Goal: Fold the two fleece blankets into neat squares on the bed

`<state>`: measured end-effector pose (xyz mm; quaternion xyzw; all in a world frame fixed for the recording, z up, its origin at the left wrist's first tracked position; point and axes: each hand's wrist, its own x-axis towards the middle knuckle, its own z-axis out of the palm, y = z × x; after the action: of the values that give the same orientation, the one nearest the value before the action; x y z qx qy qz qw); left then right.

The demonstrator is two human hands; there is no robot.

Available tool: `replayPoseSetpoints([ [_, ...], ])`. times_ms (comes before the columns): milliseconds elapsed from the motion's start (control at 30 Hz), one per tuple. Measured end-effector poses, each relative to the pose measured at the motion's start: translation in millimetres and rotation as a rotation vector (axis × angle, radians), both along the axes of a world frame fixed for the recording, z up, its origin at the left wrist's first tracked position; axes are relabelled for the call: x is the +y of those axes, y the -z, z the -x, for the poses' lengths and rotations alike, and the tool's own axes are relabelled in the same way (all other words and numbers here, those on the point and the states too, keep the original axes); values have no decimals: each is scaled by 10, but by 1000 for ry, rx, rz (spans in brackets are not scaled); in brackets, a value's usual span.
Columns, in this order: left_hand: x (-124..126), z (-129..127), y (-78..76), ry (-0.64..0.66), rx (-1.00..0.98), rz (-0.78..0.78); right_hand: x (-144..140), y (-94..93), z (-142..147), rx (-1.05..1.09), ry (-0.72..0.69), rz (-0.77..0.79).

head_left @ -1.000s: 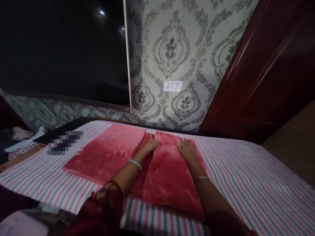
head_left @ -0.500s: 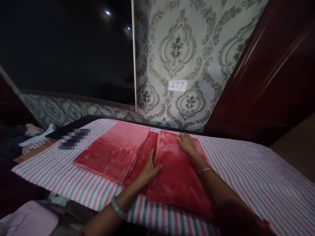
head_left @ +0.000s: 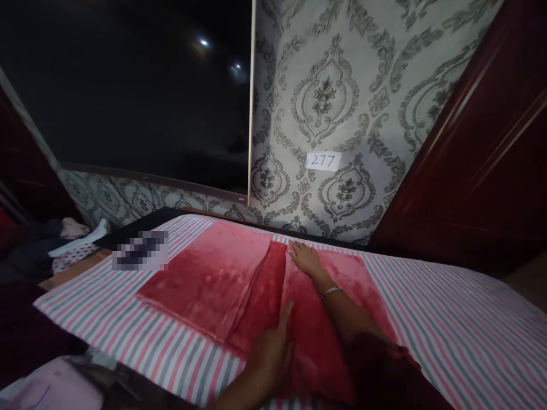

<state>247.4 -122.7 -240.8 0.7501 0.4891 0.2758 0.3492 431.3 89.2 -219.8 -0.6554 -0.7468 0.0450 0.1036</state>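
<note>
Both hands lie flat and spread on the plush red folded towel (head_left: 239, 285): left hand (head_left: 273, 347) near, right hand (head_left: 304, 259) far; blurred patch (head_left: 141, 250) unreadable.

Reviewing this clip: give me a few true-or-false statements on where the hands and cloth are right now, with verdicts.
1. Both hands lie flat on the red cloth. True: left hand, right hand.
2. The right hand is nearer the wall than the left hand. True.
3. The cloth lies on a plain white sheet. False: the striped sheet is pink, grey and white.
4. The paper label on the wall reads 112. False: it reads 277.
5. The left hand grips a bunched corner in the air. False: it presses flat.
</note>
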Motion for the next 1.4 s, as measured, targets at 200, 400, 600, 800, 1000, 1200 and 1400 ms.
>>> replayPoseSetpoints([
  [200,24,442,-345,-149,208,-348,23,-159,83,20,-5,-54],
  [400,72,851,-257,-384,617,-543,-36,-299,603,17,-322,-111],
  [600,132,891,-54,-340,657,-521,-168,-257,875,-80,-486,-63],
  [800,178,904,4,-289,634,-549,-197,-310,849,-155,-423,-49],
  [1000,113,976,-152,-144,452,-549,-276,-419,912,-151,-347,-54],
  [1200,366,1689,-467,-569,378,-641,-444,-313,1182,-71,-350,-149],
  [1400,540,2401,-285,-935,367,-430,-522,143,1232,-122,-359,25],
])
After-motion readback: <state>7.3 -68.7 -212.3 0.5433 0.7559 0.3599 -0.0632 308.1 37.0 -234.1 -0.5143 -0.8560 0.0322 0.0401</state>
